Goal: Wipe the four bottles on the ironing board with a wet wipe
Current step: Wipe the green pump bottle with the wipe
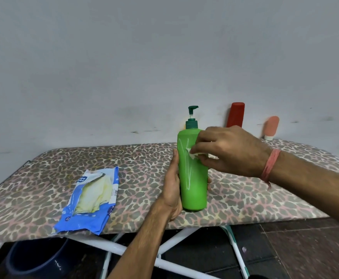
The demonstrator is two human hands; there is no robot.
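A tall green pump bottle (193, 178) stands upright near the front edge of the leopard-print ironing board (124, 162). My left hand (171, 190) grips its lower body from the left, fingers wrapped behind. My right hand (229, 152) pinches a small white wet wipe (192, 154) against the bottle's upper right side. Behind my right hand a red bottle (236, 114) stands against the wall, its lower part hidden. A small salmon tube (271, 127) stands cap-down further right.
An open blue wet wipe pack (90, 200) lies at the board's front left, pale wipes showing. A grey wall rises right behind the board. Below the board are white legs (112, 246), a dark blue bucket (38, 260) and a dark tiled floor.
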